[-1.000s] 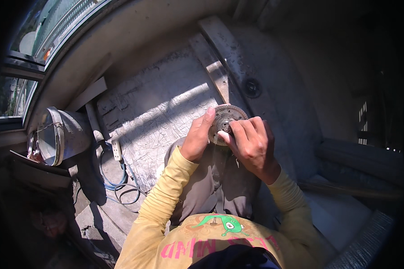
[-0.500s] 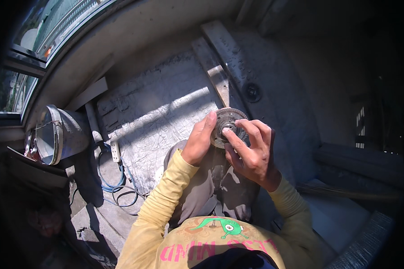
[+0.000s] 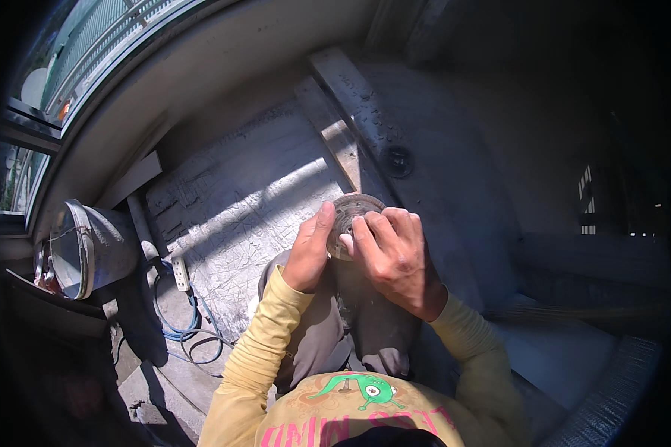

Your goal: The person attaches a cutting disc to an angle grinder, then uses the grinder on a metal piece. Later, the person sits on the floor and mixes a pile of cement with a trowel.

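A round grey grinding or cutting disc [image 3: 359,202] with a notched rim lies face up above my knees. My left hand [image 3: 306,252] is closed on its left edge, thumb lying along the rim; the fingers underneath are hidden. Over the disc's centre, my right hand [image 3: 395,261] has its thumb and fingers pinched together at the hub. A small raised piece there, which looks like a nut, is mostly covered by those fingers. Whatever is mounted below the disc cannot be made out.
A scratched pale board [image 3: 238,201] lies ahead, with a long bar [image 3: 343,149] along its right side. A dark round piece [image 3: 397,161] lies beyond. At left are a tilted bucket [image 3: 115,242], a white power strip [image 3: 180,273] and a coiled blue cable [image 3: 170,333].
The view has shifted slightly, and hands and disc appear further left and lower. My right fingers, earlier spread over the disc, have drawn together at its centre. My left hand keeps its hold.
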{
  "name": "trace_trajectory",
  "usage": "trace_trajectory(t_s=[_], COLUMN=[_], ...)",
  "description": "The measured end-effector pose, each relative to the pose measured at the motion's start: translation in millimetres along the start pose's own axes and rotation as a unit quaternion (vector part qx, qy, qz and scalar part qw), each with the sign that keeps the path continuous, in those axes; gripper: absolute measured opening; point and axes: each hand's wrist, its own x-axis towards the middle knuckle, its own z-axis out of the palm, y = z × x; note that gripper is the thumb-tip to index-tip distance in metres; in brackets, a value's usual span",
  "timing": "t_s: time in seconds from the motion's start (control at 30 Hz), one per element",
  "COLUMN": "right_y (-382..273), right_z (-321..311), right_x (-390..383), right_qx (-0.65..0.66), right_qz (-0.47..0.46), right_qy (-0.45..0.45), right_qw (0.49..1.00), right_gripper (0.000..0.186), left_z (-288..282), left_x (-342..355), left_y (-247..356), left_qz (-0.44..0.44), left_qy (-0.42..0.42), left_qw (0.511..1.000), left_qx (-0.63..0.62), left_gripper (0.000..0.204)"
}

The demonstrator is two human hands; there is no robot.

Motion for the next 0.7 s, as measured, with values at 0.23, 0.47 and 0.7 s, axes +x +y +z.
trace_trajectory(t_s=[0.23, 0.47, 0.7], right_y=[-6.0, -8.1, -8.1], right_z=[-11.0, -8.5, -1.4], right_x=[-3.0, -9.1, -7.7], right_qx=[0.023, 0.022, 0.002], right_qz=[0.031, -0.021, 0.053], right_qy=[-0.044, -0.036, -0.056], right_qw=[0.998, 0.999, 0.997], right_gripper=[0.031, 0.033, 0.037], left_z=[-0.9, -2.5, -2.7], left_x=[-0.9, -0.2, -0.4], left_y=[-1.2, 0.1, -1.2], left_qz=[0.029, 0.033, 0.028], left_qy=[-0.011, -0.023, -0.014], left_qw=[0.999, 0.999, 0.999], left_qx=[0.014, 0.02, 0.025], left_gripper=[0.054, 0.054, 0.054])
